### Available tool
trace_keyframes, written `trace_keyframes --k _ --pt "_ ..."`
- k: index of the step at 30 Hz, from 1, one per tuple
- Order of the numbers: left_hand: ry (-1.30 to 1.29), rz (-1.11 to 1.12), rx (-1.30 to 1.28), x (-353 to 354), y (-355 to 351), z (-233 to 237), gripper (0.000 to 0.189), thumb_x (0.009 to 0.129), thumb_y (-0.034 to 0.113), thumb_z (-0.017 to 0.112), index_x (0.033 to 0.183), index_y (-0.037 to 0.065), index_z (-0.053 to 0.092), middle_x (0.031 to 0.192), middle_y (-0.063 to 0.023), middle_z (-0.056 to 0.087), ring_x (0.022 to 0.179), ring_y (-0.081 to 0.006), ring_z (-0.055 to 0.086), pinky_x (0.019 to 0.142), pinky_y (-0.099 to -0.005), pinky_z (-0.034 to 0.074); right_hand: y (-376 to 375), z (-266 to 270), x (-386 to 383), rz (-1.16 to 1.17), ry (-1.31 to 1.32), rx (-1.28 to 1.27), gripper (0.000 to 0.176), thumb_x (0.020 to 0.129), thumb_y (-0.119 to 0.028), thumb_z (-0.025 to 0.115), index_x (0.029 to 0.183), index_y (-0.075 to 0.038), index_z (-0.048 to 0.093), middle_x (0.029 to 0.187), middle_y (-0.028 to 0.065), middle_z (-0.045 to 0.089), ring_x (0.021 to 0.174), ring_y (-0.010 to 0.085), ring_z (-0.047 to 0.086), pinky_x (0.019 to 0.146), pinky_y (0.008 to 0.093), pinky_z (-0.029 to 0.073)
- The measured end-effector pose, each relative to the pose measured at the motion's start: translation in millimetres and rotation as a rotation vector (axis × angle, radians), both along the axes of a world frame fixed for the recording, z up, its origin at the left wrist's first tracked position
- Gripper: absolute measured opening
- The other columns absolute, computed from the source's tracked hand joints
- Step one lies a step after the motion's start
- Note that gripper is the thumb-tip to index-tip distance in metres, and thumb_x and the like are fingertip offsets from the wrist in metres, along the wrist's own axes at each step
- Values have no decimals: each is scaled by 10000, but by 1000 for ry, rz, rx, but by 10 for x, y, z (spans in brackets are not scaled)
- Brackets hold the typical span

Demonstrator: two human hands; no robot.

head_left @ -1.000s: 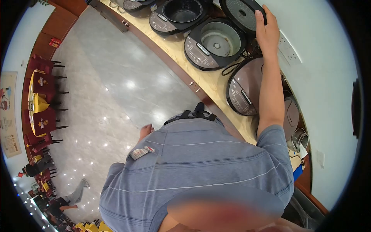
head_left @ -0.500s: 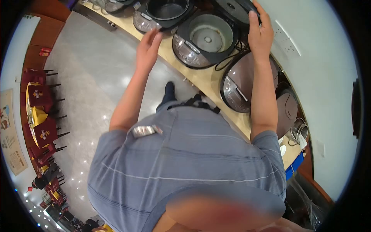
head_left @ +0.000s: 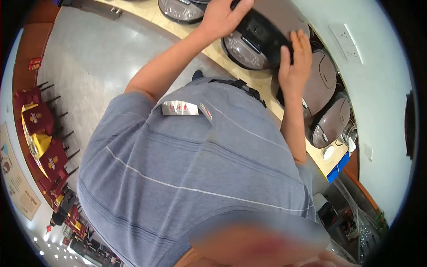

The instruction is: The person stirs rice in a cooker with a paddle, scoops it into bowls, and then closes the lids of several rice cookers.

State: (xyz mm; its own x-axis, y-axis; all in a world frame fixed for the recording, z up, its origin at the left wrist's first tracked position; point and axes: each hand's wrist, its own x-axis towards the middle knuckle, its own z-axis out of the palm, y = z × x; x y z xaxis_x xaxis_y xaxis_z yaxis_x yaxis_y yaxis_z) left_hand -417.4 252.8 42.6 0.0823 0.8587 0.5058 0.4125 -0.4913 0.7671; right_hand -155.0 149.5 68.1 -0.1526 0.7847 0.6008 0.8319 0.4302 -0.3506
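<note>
Black-lidded rice cooker sits on the bench between both hands. The left hand has its fingers curled over the top edge, while the right hand has its fingers spread flat on the side. Uneven pressure could slide it into the brown cooker just beyond the right fingers, or pinch a fingertip under the lid.

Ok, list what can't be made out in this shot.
Head view:
- Left hand: fingers partly cut off by the top edge, so its grip on the rice cooker is unclear.
- Cooker's inside: hidden by its lid.
- Control panel labels: too small.
- Name tag lettering: too small.
</note>
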Motion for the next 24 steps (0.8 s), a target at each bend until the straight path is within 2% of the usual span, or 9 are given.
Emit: trace_keyframes --k 1,2,4,6,9,18,20,22,24 --pt "68 -18 37 -19 3 -43 564 1095 419 694 1459 -10 653 1461 -248 687 1375 -381 648 1189 -435 482 -45 -54 -52 -38 -39 -24 461 1033 -181 750 1477 -73 689 1565 196 637 1485 417 557 1236 516 421" --pt "54 -55 81 -37 -34 -81 614 1071 435 711 1499 2 634 1497 -297 638 1425 -469 584 1220 -495 453 -100 -94 -115 -51 -39 -49 478 1004 -158 771 1468 -76 696 1565 204 631 1487 429 549 1232 526 423" --pt "138 -122 91 -80 -24 -371 675 1038 460 729 1500 -20 621 1523 -313 598 1410 -496 566 1205 -531 461 -161 -198 -197 -65 -41 -105 487 989 -149 782 1463 -75 698 1566 210 624 1491 433 542 1230 529 426" --pt "200 -159 35 -107 -104 -425 677 1036 437 740 1517 -18 601 1574 -319 548 1411 -514 562 1204 -537 459 -217 -329 -248 -93 -44 -122 490 988 -157 786 1462 -70 697 1569 211 620 1497 434 536 1231 533 425" --pt "292 -174 31 -135 -133 -512 706 1040 403 748 1593 17 537 1613 -315 509 1442 -517 536 1206 -534 460 -280 -369 -377 -140 -88 -181 509 988 -199 796 1466 -61 693 1560 228 619 1501 448 528 1231 542 421" --pt "305 -212 -64 -155 -151 -465 733 1034 376 757 1613 5 501 1651 -323 453 1468 -517 518 1212 -535 470 -262 -308 -711 -283 -144 -170 577 969 -313 827 1465 -52 692 1528 228 639 1477 451 546 1209 549 433" --pt "304 -229 -69 -245 -38 -286 714 1029 375 762 1589 -1 528 1630 -297 500 1478 -491 526 1218 -526 470 -251 -342 -726 -314 -132 -157 585 959 -326 839 1460 -57 698 1515 217 651 1476 436 552 1207 541 436" --pt "229 -250 141 -398 226 30 682 1006 355 791 1548 4 574 1594 -262 562 1481 -456 541 1222 -517 469 -236 -363 -742 -329 -124 -141 588 954 -329 845 1457 -59 701 1510 212 655 1474 430 555 1206 536 437" --pt "184 -141 416 -585 609 494 669 957 323 847 1507 20 614 1560 -227 611 1460 -426 567 1239 -509 448 -232 -363 -754 -344 -115 -136 591 950 -332 850 1454 -62 703 1506 207 659 1472 423 558 1205 532 438"
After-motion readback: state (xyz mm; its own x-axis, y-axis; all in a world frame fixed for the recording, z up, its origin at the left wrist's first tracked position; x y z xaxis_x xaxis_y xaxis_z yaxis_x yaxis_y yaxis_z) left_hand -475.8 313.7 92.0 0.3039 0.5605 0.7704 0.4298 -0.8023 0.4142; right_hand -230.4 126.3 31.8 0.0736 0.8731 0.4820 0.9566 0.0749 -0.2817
